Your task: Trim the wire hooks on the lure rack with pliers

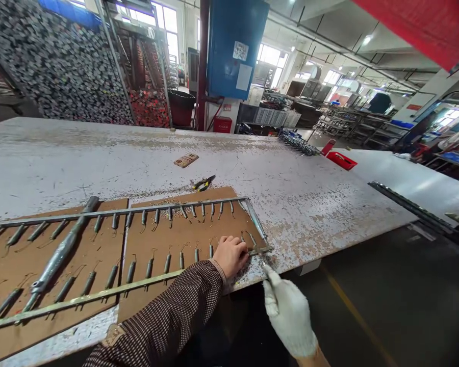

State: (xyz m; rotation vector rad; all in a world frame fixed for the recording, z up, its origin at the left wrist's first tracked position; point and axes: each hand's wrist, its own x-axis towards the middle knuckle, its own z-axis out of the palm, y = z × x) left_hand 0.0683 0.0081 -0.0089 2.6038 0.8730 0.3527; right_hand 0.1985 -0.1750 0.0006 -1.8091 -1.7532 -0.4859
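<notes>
Brown cardboard sheets (pixel 199 232), two in number, are laid on the worn white table (pixel 99 158), and one long metal frame (pixel 137 209) is placed across them. About sixteen small grey pieces (pixel 149 267) are hung on its far rail and about ten on its near rail. The near right corner of the frame is gripped by the left hand (pixel 231 255), with the fingers curled tight on the rail. The forefinger of the gloved right hand (pixel 288 311) is stretched out just beside this corner; whether anything is held cannot be told. One grey rod (pixel 61 250), one pair of pliers (pixel 203 183), one tan card (pixel 186 160) and one red tray (pixel 341 160) are seen. The writing on the card cannot be read.
</notes>
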